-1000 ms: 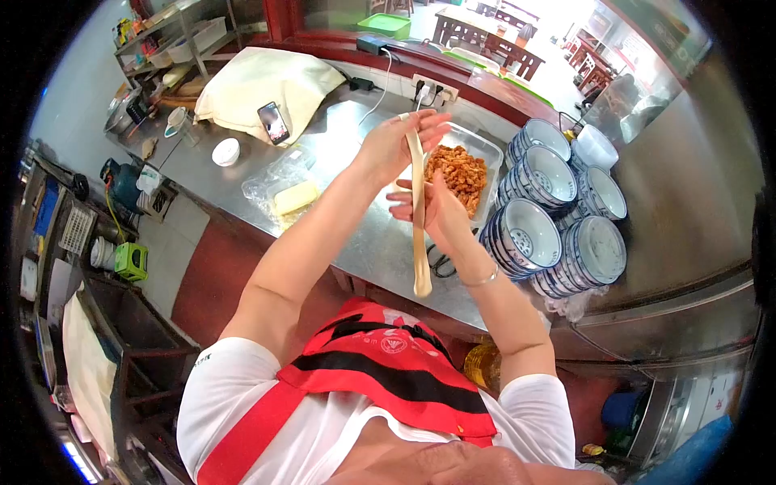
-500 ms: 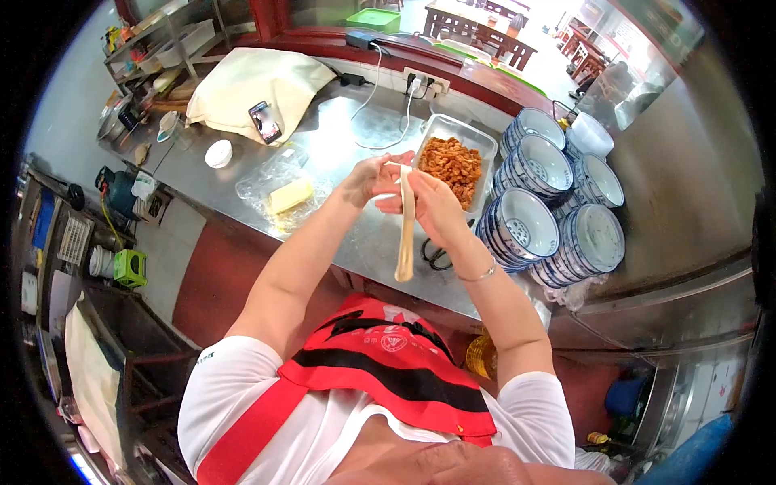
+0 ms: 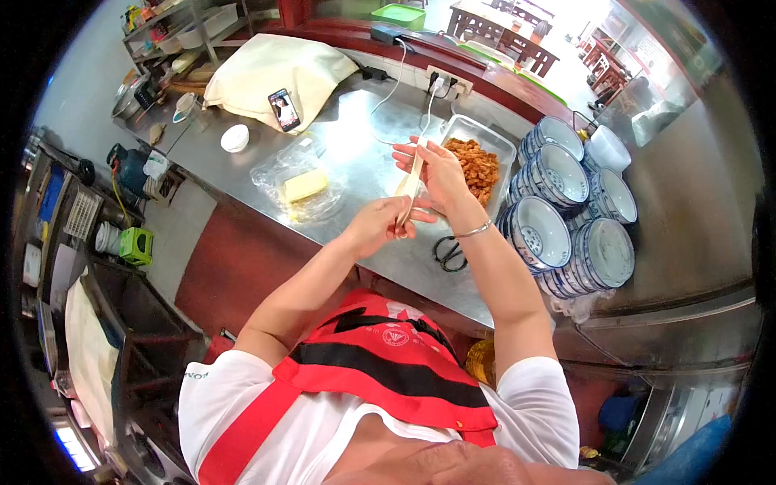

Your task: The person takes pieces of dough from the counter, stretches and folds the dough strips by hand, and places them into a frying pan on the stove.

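A pale, flat strip of dough [image 3: 414,176] is stretched between my two hands over the steel counter. Its lower end is in the fingers of my left hand [image 3: 380,225], which are closed round it. My right hand [image 3: 439,171] is higher and nearer the tray, with the strip's upper end between thumb and fingers. Just beyond my right hand, a clear tray [image 3: 503,147] holds reddish-brown chunks of food [image 3: 477,168]. Black-handled scissors [image 3: 449,254] lie on the counter below my right wrist.
Stacks of blue-and-white bowls [image 3: 540,233] stand at the right. A yellow block [image 3: 305,186] lies on plastic wrap at the left, near a small white bowl [image 3: 235,138]. Behind them, a phone [image 3: 284,110] leans on a cream cloth [image 3: 279,69]. The steel counter [image 3: 339,145] meets a red ledge.
The strip hung down from my raised hands before; now it spans between them. My left hand has moved down towards me, and my right hand is now the higher one.
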### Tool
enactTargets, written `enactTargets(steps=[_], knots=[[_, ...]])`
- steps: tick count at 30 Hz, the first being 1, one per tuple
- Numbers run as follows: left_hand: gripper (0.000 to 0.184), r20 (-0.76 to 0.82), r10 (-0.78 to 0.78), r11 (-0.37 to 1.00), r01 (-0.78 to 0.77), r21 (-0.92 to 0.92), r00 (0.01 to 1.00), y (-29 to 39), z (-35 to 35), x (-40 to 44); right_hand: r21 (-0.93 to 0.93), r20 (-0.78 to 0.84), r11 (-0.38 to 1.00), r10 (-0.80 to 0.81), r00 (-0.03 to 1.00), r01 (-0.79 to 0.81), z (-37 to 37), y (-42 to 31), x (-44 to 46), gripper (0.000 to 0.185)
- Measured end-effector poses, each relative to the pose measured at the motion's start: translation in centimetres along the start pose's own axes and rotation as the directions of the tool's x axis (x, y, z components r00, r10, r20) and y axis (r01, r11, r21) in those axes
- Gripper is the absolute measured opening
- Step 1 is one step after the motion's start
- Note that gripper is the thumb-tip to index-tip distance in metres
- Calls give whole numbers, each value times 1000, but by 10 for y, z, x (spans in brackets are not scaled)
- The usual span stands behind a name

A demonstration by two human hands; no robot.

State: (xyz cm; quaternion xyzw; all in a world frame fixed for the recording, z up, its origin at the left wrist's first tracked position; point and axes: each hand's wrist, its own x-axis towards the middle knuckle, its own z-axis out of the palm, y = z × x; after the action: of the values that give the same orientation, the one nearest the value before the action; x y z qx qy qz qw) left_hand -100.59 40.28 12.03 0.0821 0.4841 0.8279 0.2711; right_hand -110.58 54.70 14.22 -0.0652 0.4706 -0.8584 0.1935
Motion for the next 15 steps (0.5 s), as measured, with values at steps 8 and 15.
enactTargets(steps=[8,15], knots=[[41,-15,71,997,-71,7,997,21,20,-5,73,-52,996,56,997,-52,-17,29,6,24],[39,-170,251,946,-279,-163,953,53,22,22,279,153,913,263,953,-297,-39,58,-30,34]])
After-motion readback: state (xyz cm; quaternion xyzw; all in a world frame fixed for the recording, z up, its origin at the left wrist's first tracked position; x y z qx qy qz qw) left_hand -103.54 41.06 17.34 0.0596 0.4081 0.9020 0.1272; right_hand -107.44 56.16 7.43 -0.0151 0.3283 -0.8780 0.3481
